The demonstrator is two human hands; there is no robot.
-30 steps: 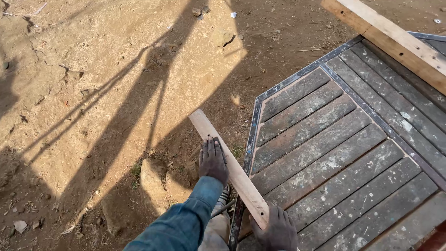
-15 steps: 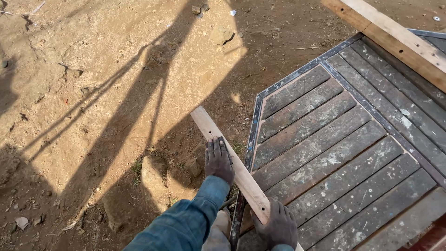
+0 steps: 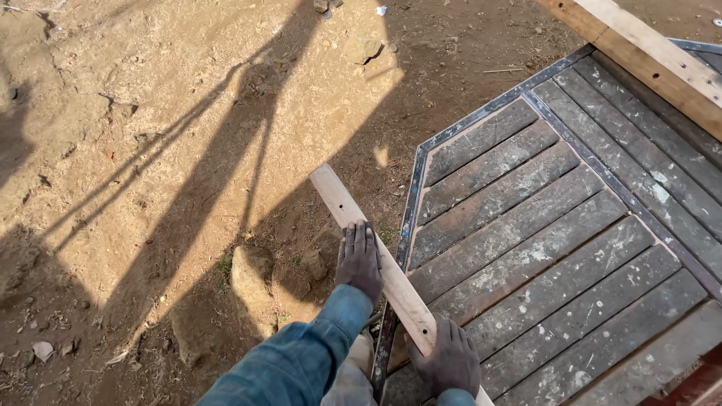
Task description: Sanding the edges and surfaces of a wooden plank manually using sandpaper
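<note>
Setting: outdoors on dry, packed dirt ground (image 3: 150, 150) with long shadows across it, a few rocks (image 3: 252, 274) and bits of grass near the person's feet.
Platform: a panel of weathered grey planks in a dark metal frame (image 3: 556, 248) lies flat on the right; another pale board (image 3: 639, 45) rests across its far top corner.
Head view, the plank: a long pale wooden plank (image 3: 353, 218) runs diagonally, far end out over the dirt, near end crossing the frame's left edge toward the person.
Progress: looks like the plank is only being positioned; it isn't lying in line with the grey planks, and no fastening shows.
Left hand: the left hand (image 3: 359, 259) lies palm-down on the plank's middle, fingers together and pointing away, blue denim sleeve (image 3: 301, 353) behind it.
Right hand: the right hand (image 3: 450, 361) is wrapped around the plank's near part, clamped on it, at the bottom edge of view.
</note>
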